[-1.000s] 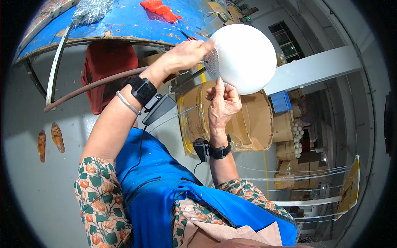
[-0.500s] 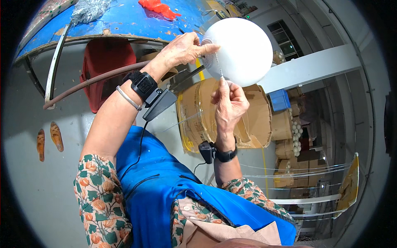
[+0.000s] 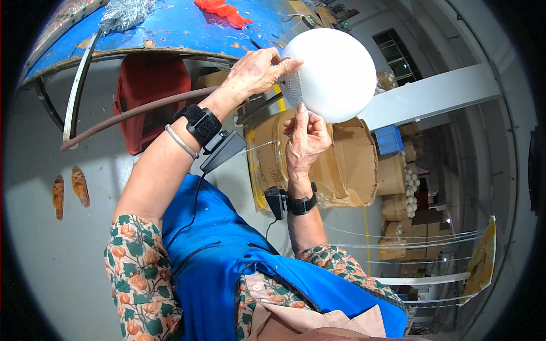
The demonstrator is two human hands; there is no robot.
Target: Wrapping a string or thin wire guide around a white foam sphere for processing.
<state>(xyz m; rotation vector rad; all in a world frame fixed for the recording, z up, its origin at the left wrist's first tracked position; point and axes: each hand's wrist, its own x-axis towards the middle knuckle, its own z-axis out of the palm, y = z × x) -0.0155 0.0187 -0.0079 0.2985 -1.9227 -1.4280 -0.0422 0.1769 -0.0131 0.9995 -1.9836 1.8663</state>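
Note:
A large smooth white ball (image 3: 335,77) is up in front of me at the table's edge. Rows of silver beaded-looking trim (image 3: 292,88) coil over its left side. My left hand (image 3: 259,71) grips the ball at that side, its thumb pressing on the trim and its other fingers curled, partly hidden. Just below the ball, my right hand (image 3: 307,139) pinches the trim's strand between thumb and forefinger, close to the ball's surface. A thin silver strand (image 3: 264,146) runs off leftward from near my right hand, across the carton behind.
A blue worktable (image 3: 170,28) carries a silver tinsel heap (image 3: 126,16) and red netting (image 3: 223,11). Below are a red bin (image 3: 149,102) and a curved brown bar (image 3: 136,112). A big open carton (image 3: 355,153) stands behind my right hand. Slippers (image 3: 79,186) lie on the floor.
My right hand has moved slightly left and in closer to the ball, and the strand's free span now lies against the coiled trim. My left thumb stays on the ball.

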